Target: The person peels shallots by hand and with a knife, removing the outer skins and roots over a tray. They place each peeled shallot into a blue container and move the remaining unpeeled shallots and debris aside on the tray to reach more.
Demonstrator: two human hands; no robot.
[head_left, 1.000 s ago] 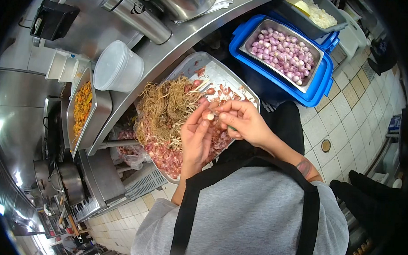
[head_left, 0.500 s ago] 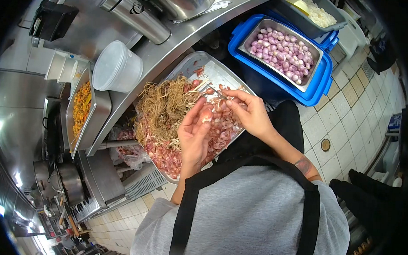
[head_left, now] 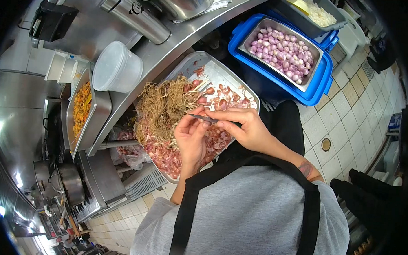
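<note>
My left hand (head_left: 191, 138) is closed on a shallot, which is mostly hidden behind the fingers and the blade. In my right hand (head_left: 241, 125) is a small knife (head_left: 201, 118), its dark blade pointing left across the left fingertips. Both hands meet over a large metal tray (head_left: 213, 66). Inside it lie a tangle of dry brown roots and stalks (head_left: 166, 103), a thick layer of reddish shallot skins (head_left: 165, 151), and a few unpeeled shallots (head_left: 202, 100) near the roots.
A metal pan (head_left: 318, 59) of peeled shallots sits on a blue-lidded bin (head_left: 323, 89) to the right. Along the steel counter (head_left: 178, 36) stand a white plastic tub (head_left: 118, 68), a steel flask (head_left: 140, 19) and a pan of chopped orange food (head_left: 82, 105).
My right hand has moved down and left, bringing the knife from above the tray to the shallot in my left hand. The left hand has turned slightly, its fingers closing in.
</note>
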